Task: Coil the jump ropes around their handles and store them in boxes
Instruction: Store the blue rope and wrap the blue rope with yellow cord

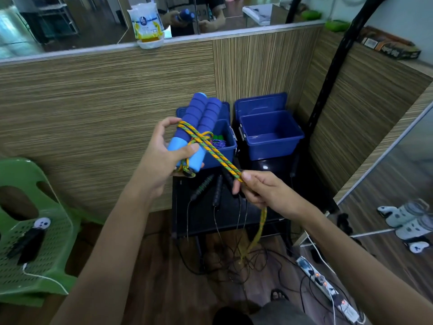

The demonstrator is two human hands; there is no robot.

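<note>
Our right hand point(262, 191) pinches the taut braided rope point(218, 156), running up-left to the upright blue foam handles point(199, 123) gripped in our left hand point(164, 153).

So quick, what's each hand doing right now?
Left hand: grips the two blue handles.
Right hand: pinches the yellow-green rope.

The blue foam handles point(198, 127) are sitting side by side, tilted up, with the green-and-orange rope point(212, 150) crossing around them and trailing down to the floor. Two blue boxes point(269, 134) are standing open behind; the left one is holding coiled ropes already.
</note>
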